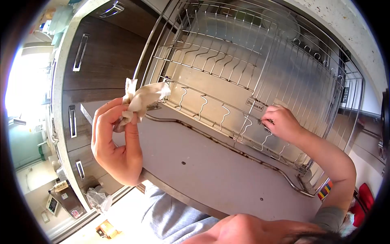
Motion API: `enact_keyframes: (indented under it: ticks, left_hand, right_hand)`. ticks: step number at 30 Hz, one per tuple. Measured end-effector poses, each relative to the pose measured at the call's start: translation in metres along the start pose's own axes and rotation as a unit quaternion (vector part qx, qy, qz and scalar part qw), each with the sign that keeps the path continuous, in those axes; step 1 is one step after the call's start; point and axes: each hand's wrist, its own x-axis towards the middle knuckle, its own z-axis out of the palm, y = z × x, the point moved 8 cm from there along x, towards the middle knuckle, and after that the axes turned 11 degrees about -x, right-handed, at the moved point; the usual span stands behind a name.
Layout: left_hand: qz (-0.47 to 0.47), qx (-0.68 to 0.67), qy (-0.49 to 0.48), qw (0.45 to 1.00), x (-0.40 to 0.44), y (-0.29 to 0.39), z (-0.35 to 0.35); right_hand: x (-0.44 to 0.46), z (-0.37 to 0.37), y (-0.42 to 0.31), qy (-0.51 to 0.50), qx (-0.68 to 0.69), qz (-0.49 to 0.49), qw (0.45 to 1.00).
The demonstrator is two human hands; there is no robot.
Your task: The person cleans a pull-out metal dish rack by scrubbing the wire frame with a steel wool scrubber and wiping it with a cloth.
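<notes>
A crumpled, soiled white tissue [146, 97] is pinched between the thumb and fingers of my left hand [118, 142], raised at the left of the pull-out wire rack. My right hand [282, 124] is closed at the rack's front wires, just right of the small "DUNARD"-like label plate [255, 104]. Small dark bits show at its fingertips, but what the fingers hold is hidden. The metal wire rack [219, 69] has wavy dividers along its front. Below them, a bent metal rail [215, 140] with brown stains runs along the grey drawer front panel [195, 162].
Dark wood-grain drawers [77, 93] with metal handles stand on the left. A speckled countertop edge [353, 24] borders the upper right. On the lower left are a clear plastic bag [98, 199] and a dark box [69, 199]. A red cloth [365, 203] lies at the far right.
</notes>
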Motion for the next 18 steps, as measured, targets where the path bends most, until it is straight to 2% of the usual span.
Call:
enact_keyframes:
  ticks: [1,2,4,6,8,10,12,15,16,18]
  left_hand:
    - [-0.007,-0.005,-0.005,1.000,0.001,-0.003,0.000]
    - [-0.009,-0.007,-0.004,1.000,-0.001,-0.004,-0.001]
    - [-0.013,-0.004,-0.003,1.000,-0.001,-0.004,0.001]
    - [-0.011,0.008,-0.011,1.000,0.001,-0.001,0.002]
    - [0.014,0.002,-0.008,1.000,0.001,0.000,0.000]
    - [0.010,0.008,-0.017,1.000,0.000,0.002,-0.001]
    - [0.019,0.025,-0.026,0.999,-0.001,0.004,0.000]
    - [0.018,0.033,-0.031,0.999,-0.001,0.003,0.001]
    - [0.020,0.031,-0.034,0.999,-0.002,0.004,0.001]
    - [0.017,0.022,-0.025,0.999,-0.001,0.003,0.002]
  right_hand:
    - [0.002,-0.001,0.004,-0.051,-0.035,0.008,0.998]
    - [0.000,-0.010,0.005,-0.053,-0.037,0.009,0.998]
    - [-0.011,-0.015,0.019,-0.196,-0.030,0.082,0.977]
    - [-0.010,-0.039,0.021,-0.175,-0.057,0.101,0.978]
    - [0.000,-0.083,0.020,0.053,-0.085,0.057,0.993]
    - [0.003,-0.085,0.045,0.156,-0.040,0.094,0.982]
    - [0.005,-0.066,0.040,0.155,-0.009,0.077,0.985]
    - [0.015,-0.029,0.011,0.110,-0.099,-0.111,0.983]
    - [0.021,-0.027,0.017,0.111,-0.099,-0.108,0.983]
    - [0.043,-0.030,0.037,0.094,-0.238,-0.110,0.960]
